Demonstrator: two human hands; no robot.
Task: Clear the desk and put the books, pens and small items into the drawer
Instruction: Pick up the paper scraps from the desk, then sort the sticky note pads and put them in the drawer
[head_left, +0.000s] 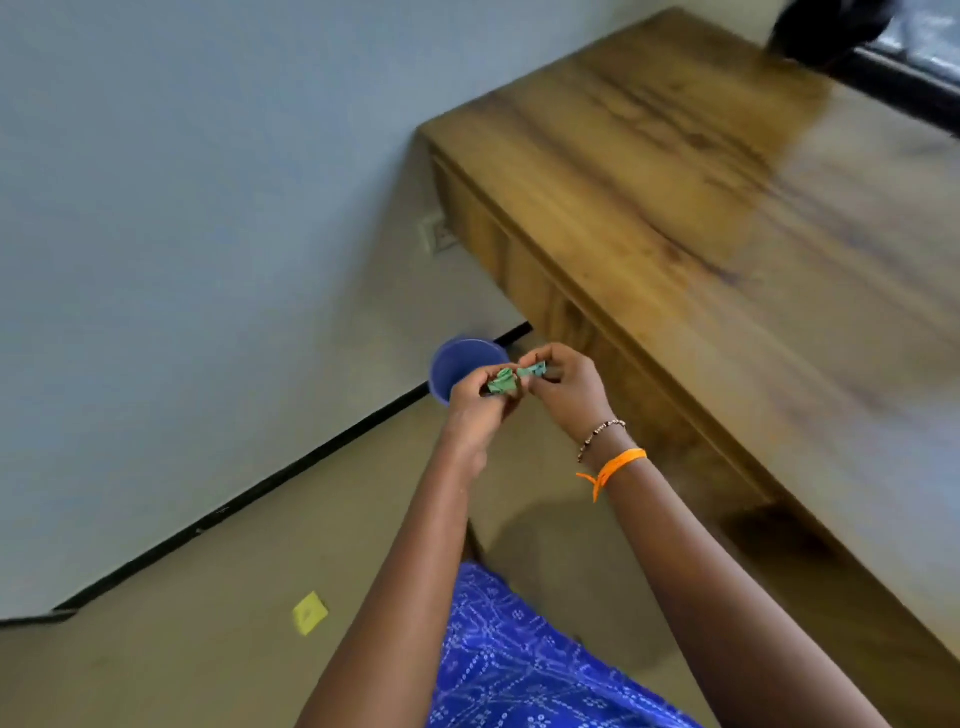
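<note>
Blue bin (460, 364) on floor by desk (727, 249) corner, yellow note (310, 613) nearby. Left hand (475, 402) & right hand (563, 384) both pinch crumpled green paper (514, 376) above bin.

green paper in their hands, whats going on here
A person holds crumpled green paper between the left hand and right hand, above a blue bin on the floor by the wall. The wooden desk stands to the right. A yellow sticky note lies on the floor.
</note>
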